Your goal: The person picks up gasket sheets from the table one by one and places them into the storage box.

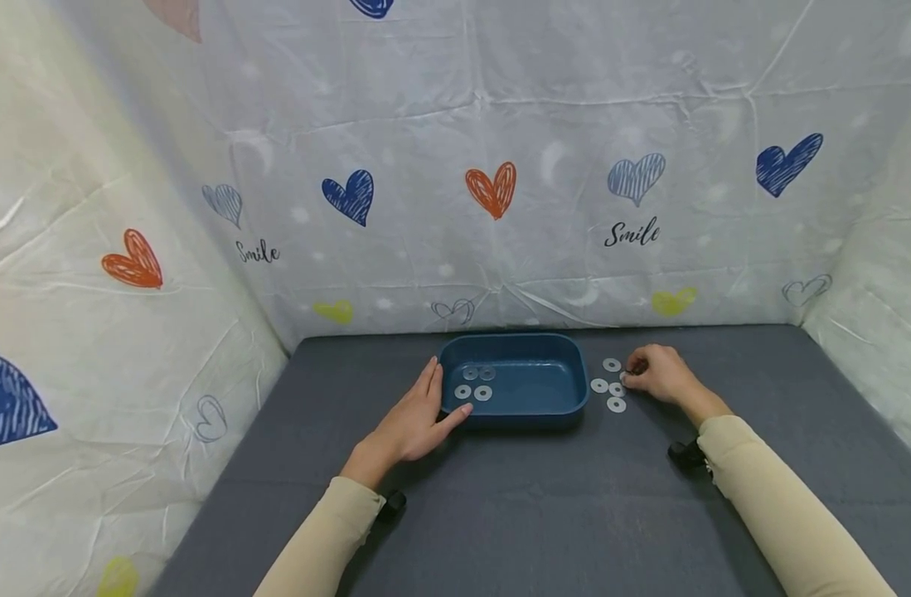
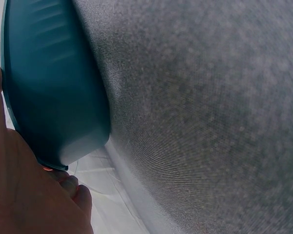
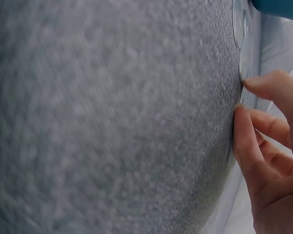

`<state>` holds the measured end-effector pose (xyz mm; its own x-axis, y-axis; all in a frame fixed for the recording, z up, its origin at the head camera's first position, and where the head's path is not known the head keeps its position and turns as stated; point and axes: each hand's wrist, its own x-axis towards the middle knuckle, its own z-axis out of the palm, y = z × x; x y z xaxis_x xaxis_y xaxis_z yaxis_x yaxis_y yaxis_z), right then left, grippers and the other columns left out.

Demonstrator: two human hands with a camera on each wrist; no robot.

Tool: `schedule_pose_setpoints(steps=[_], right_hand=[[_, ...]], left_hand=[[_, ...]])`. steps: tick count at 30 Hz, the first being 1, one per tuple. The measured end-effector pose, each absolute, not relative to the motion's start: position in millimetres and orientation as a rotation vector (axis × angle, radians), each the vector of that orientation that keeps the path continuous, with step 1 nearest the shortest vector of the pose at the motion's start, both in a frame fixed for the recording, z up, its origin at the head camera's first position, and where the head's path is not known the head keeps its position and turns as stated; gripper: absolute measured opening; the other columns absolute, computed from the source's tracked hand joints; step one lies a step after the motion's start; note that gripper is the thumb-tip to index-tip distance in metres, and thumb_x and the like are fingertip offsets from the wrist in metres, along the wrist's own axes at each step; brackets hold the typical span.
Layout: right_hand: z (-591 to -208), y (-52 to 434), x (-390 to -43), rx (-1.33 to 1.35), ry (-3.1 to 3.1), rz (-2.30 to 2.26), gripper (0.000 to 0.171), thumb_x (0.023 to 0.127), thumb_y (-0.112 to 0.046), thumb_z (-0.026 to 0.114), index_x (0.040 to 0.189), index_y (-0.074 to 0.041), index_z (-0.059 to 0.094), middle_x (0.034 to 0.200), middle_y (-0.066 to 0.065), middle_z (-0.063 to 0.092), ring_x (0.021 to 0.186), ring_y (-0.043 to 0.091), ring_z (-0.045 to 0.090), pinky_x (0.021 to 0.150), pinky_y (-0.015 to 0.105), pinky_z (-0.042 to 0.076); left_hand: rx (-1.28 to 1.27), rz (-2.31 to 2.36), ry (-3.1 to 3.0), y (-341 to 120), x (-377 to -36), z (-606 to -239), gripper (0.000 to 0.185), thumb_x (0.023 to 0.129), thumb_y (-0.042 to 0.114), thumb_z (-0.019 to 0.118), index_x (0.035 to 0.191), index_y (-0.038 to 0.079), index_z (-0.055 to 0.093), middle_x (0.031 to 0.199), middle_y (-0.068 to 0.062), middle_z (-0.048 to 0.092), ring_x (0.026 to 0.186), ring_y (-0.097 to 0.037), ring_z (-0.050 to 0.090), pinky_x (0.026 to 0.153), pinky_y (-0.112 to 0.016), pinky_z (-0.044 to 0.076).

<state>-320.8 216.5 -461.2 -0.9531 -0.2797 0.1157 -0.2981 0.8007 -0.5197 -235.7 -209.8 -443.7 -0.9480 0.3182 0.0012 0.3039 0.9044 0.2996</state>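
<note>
A dark blue rectangular tray [image 1: 533, 404] sits near the back of the table. My left hand [image 1: 410, 423] rests at its left front corner, with straight fingers along the left side and the thumb over the front rim. Inside lie pale flat washers [image 1: 482, 393], with two dimmer rings just behind them. To the right of the tray, my right hand [image 1: 660, 375] pinches a washer [image 1: 623, 378] at its edges between thumb and index finger, low at the table. Several other washers [image 1: 616, 405] lie flat beside those fingertips, between hand and tray.
Dark grey cloth covers the table [image 1: 500, 514]. A white curtain [image 1: 425, 108] printed with hearts hangs right behind the table's back edge, and more curtain stands along both sides. Dark bands [image 1: 686, 454] sit under both wrists by the beige sleeves.
</note>
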Motion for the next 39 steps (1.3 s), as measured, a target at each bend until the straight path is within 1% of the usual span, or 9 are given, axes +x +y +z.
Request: schedule_pose_setpoints(steps=[3, 7, 13, 18, 23, 31, 39], right_hand=[[-462.4, 218.3, -320.9, 0.493, -2.956, 0.851, 0.019, 0.089, -0.014, 0.078, 0.094, 0.003, 0.072, 0.090, 0.014, 0.070, 0.081, 0.027, 0.064, 0.075, 0.047, 0.053], [-463.5, 219.3, -321.5, 0.495, -2.968, 0.837, 0.018, 0.089, -0.015, 0.078, 0.091, 0.001, 0.070, 0.089, 0.013, 0.069, 0.080, 0.026, 0.063, 0.075, 0.046, 0.053], [-461.7, 217.4, -320.6, 0.473, -2.996, 0.817, 0.022, 0.087, -0.016, 0.078, 0.095, 0.002, 0.067, 0.093, 0.015, 0.068, 0.084, 0.028, 0.064, 0.079, 0.048, 0.053], [-460.9, 216.8, -319.4, 0.473, -2.988, 0.822, 0.024, 0.085, -0.014, 0.079, 0.095, 0.003, 0.067, 0.092, 0.016, 0.068, 0.084, 0.028, 0.064, 0.078, 0.047, 0.054], [-461.4, 219.4, -317.7, 0.494, -2.965, 0.850, 0.025, 0.086, -0.014, 0.079, 0.098, 0.005, 0.067, 0.091, 0.015, 0.070, 0.082, 0.026, 0.066, 0.078, 0.047, 0.055], [-459.5, 227.9, -310.2, 0.545, -2.927, 0.924, 0.020, 0.088, -0.013, 0.078, 0.097, 0.003, 0.070, 0.086, 0.008, 0.070, 0.073, 0.018, 0.064, 0.067, 0.040, 0.054], [-448.8, 226.8, -304.1, 0.628, -2.855, 0.979, 0.021, 0.087, -0.009, 0.080, 0.100, 0.005, 0.071, 0.085, 0.006, 0.071, 0.073, 0.016, 0.066, 0.066, 0.036, 0.055]], left_hand=[[0.491, 0.473, 3.015, -209.6, -234.7, -444.8, 0.103, 0.099, 0.077, 0.031, 0.163, 0.000, 0.005, 0.172, -0.014, -0.003, 0.157, -0.031, 0.012, 0.123, -0.051, 0.023], [0.486, 0.479, 3.018, -209.4, -234.2, -444.4, 0.103, 0.099, 0.076, 0.032, 0.163, 0.000, 0.006, 0.172, -0.014, -0.002, 0.157, -0.031, 0.012, 0.123, -0.051, 0.023], [0.495, 0.480, 3.023, -208.6, -235.2, -442.7, 0.104, 0.098, 0.077, 0.032, 0.163, 0.000, 0.006, 0.172, -0.015, -0.001, 0.157, -0.032, 0.012, 0.123, -0.051, 0.023], [0.491, 0.474, 3.017, -208.4, -235.1, -441.2, 0.104, 0.098, 0.077, 0.031, 0.164, 0.001, 0.005, 0.172, -0.014, -0.002, 0.157, -0.031, 0.011, 0.123, -0.051, 0.023], [0.490, 0.475, 3.013, -208.4, -235.4, -442.0, 0.104, 0.098, 0.077, 0.031, 0.163, 0.001, 0.005, 0.172, -0.014, -0.002, 0.157, -0.031, 0.011, 0.123, -0.051, 0.023], [0.491, 0.476, 3.005, -207.9, -235.3, -446.2, 0.104, 0.099, 0.077, 0.031, 0.163, 0.001, 0.005, 0.172, -0.014, -0.003, 0.157, -0.031, 0.010, 0.123, -0.051, 0.022], [0.485, 0.483, 3.008, -208.7, -235.7, -442.5, 0.104, 0.098, 0.078, 0.030, 0.163, 0.001, 0.004, 0.172, -0.014, -0.004, 0.157, -0.031, 0.011, 0.123, -0.051, 0.022]])
